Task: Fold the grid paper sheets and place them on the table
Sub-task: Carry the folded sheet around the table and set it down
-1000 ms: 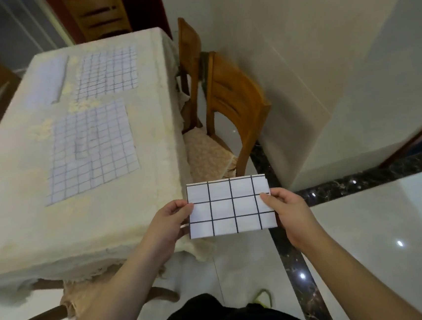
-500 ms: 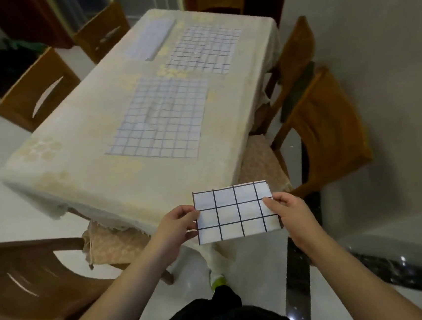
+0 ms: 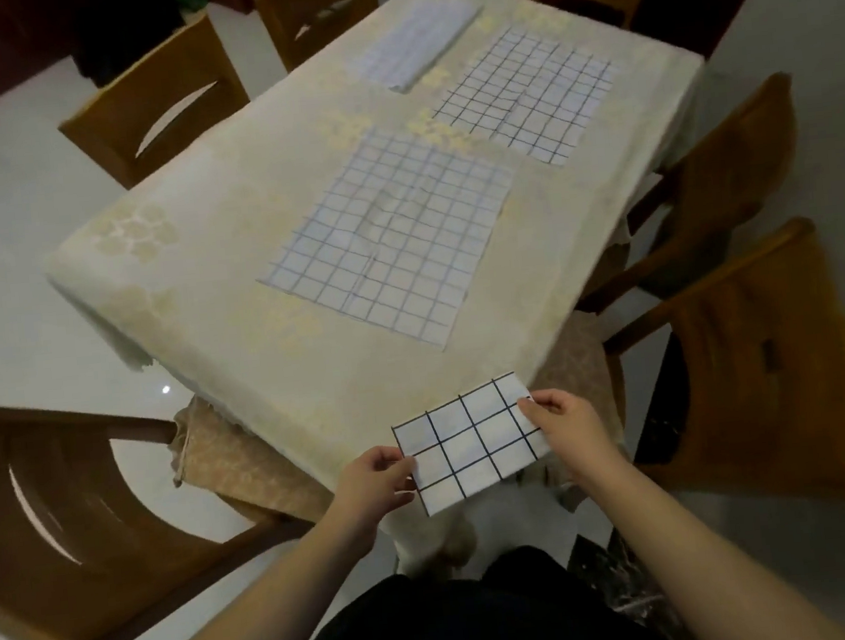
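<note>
The folded white grid paper sheet (image 3: 471, 446), small and ruled in black squares, was held over the near corner of the desk (image 3: 229, 266), a long top under a pale cream cloth. The left hand (image 3: 374, 482) pinched its left edge; the right hand (image 3: 567, 422) pinched its upper right edge. A second earlier the sheet had hung over the floor beside the desk, so placing looked imminent. Beyond lay a large flat grid sheet (image 3: 392, 240), then another (image 3: 530, 90) farther right, both still unfolded.
</note>
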`<state>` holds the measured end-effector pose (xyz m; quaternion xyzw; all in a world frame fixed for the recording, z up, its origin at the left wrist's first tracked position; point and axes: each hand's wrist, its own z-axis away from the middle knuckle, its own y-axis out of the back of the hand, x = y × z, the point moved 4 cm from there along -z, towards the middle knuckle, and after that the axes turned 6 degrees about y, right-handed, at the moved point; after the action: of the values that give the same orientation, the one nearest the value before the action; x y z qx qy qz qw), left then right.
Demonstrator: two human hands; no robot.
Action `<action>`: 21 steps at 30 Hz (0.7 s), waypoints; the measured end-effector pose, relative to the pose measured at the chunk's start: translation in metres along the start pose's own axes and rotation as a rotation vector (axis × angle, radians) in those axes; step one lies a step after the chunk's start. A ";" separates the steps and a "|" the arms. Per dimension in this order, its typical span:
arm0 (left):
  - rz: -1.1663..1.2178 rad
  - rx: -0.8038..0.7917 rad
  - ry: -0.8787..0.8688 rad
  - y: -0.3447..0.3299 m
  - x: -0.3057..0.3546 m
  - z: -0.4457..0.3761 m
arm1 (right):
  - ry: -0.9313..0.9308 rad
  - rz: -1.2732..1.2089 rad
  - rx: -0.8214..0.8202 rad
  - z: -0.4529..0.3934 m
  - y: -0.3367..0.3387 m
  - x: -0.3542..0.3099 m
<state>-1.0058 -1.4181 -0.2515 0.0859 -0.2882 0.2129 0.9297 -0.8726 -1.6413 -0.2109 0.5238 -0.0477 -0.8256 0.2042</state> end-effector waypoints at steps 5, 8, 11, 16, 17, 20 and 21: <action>0.108 0.102 0.027 -0.011 -0.005 -0.013 | 0.051 0.197 -0.143 -0.054 -0.012 -0.008; 0.147 0.199 0.041 -0.015 -0.012 -0.013 | 0.133 0.373 -0.293 -0.086 -0.027 -0.014; 0.187 0.302 0.025 -0.020 -0.015 -0.011 | 0.181 0.505 -0.428 -0.109 -0.039 -0.022; 0.032 0.524 0.001 -0.032 -0.015 -0.005 | 0.218 0.605 -0.563 -0.135 -0.054 -0.022; 0.032 0.550 0.008 -0.035 -0.016 -0.005 | 0.222 0.615 -0.580 -0.136 -0.056 -0.020; 0.046 0.616 0.018 -0.040 -0.018 -0.005 | 0.225 0.650 -0.604 -0.141 -0.058 -0.012; 0.030 0.650 0.016 -0.041 -0.017 -0.005 | 0.220 0.666 -0.600 -0.143 -0.057 -0.011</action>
<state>-0.9980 -1.4596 -0.2668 0.3724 -0.1990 0.3079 0.8526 -0.7581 -1.5655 -0.2818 0.4821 0.0495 -0.6320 0.6047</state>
